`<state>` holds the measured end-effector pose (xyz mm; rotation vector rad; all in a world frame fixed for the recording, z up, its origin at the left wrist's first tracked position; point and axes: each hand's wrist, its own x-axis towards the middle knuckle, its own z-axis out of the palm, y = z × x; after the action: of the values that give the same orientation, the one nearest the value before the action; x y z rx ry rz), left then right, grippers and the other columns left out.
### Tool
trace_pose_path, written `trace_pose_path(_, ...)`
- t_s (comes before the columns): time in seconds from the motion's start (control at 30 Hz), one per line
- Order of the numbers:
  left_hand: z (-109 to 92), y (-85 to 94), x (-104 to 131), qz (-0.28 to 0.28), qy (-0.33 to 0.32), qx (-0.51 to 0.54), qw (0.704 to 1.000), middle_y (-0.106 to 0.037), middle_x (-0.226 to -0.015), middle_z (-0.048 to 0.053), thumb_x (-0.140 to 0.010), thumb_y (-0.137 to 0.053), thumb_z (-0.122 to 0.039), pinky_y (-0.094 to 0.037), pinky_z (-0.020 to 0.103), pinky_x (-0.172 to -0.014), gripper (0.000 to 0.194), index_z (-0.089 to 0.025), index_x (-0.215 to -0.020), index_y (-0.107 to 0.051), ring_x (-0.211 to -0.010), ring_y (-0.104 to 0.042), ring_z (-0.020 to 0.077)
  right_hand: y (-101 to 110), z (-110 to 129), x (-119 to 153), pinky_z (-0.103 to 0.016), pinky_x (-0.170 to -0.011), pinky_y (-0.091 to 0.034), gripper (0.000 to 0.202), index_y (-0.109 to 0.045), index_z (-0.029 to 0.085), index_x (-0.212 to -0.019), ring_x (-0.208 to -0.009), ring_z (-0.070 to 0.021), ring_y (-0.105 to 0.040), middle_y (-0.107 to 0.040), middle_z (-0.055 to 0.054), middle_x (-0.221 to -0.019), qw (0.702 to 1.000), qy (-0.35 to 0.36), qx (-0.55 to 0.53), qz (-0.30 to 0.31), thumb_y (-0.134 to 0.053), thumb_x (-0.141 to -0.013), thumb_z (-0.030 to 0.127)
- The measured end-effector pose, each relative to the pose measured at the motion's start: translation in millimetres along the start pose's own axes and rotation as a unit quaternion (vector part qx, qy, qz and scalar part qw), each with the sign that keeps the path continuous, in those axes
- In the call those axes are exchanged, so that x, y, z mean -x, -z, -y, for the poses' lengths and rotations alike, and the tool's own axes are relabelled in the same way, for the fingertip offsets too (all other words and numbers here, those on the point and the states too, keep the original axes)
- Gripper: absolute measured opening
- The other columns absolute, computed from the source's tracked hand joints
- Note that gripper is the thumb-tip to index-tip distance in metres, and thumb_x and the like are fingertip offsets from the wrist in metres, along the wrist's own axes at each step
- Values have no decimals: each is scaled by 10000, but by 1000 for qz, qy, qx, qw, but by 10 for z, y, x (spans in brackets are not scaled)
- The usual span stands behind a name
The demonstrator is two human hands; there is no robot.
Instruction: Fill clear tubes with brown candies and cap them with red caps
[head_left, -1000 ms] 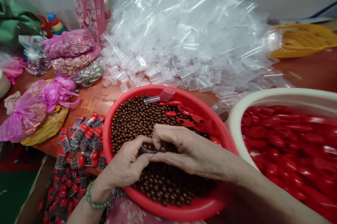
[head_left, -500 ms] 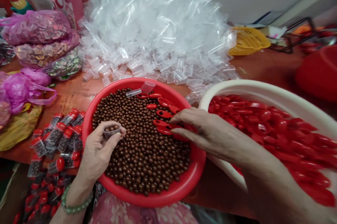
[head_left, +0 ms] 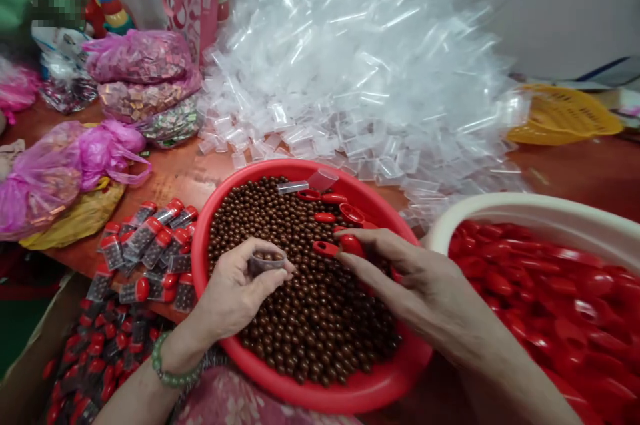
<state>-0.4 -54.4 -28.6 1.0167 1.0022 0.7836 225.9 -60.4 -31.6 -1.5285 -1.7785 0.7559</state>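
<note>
My left hand [head_left: 237,295] is closed round a small clear plastic container [head_left: 267,261], its open top up and brown balls showing inside. Below it, a red basin [head_left: 213,202] holds many round brown balls [head_left: 305,338] like chocolate candies. Over the basin's right side, my right hand [head_left: 400,272] pinches a red plastic cap [head_left: 353,245] between thumb and fingers. Another red cap with a hole [head_left: 325,249] lies at its fingertips; I cannot tell whether that one is held too. More red caps [head_left: 351,213] and two empty clear containers [head_left: 293,187] lie on the balls near the far rim.
A white basin [head_left: 480,208] of red caps stands at right. Behind rises a big heap of clear containers [head_left: 350,78], with a yellow basket [head_left: 565,115] beside it. Filled red-capped containers [head_left: 145,238] pile up at left, some in a box below. Pink bags [head_left: 140,58] lie beyond.
The view has swung left, so things sit further right. My right fingers have closed in on a red cap, and fewer loose caps show beside them. The left hand still holds its container.
</note>
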Motion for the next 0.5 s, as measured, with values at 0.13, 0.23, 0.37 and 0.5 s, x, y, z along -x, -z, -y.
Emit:
trace_pose_path(0.13,16,-58,-14,4,21,9,1000,-708,-994,72,-749,-715,-246,-473,318,-846,188,-155,-880,-616,-876,-651,170,-235,224,-2,-270,-704,-587,304,-650,255,-1125,-798,-166,-717,-742,-5,-898,976,-58,-191,-87,-710,-841,344)
trace_pose_path(0.23,25,-85,-26,1,35,-2,999,-679,-886,40,-714,-735,-265,-447,297,-760,218,-158,-856,-610,-777,-601,144,-413,341,19,-267,-735,-599,197,-691,265,-1002,-818,-156,-728,-754,-1,-918,961,-35,-226,-155,-735,-813,237)
trace_pose_path(0.37,13,-108,-41,7,37,1,999,-574,-724,-37,-673,-759,-253,-389,262,-672,249,-174,-791,-554,-659,-499,99,-524,409,44,-266,-729,-596,84,-725,272,-898,-773,-149,-718,-744,5,-839,945,-18,-288,-153,-716,-836,216)
trace_pose_path(0.5,6,-125,-37,13,40,-6,999,-520,-678,-63,-652,-799,-278,-353,245,-633,307,-174,-771,-536,-625,-440,83,-547,417,59,-253,-677,-575,79,-732,273,-823,-735,-144,-681,-710,-4,-807,917,-21,-381,-114,-722,-852,345)
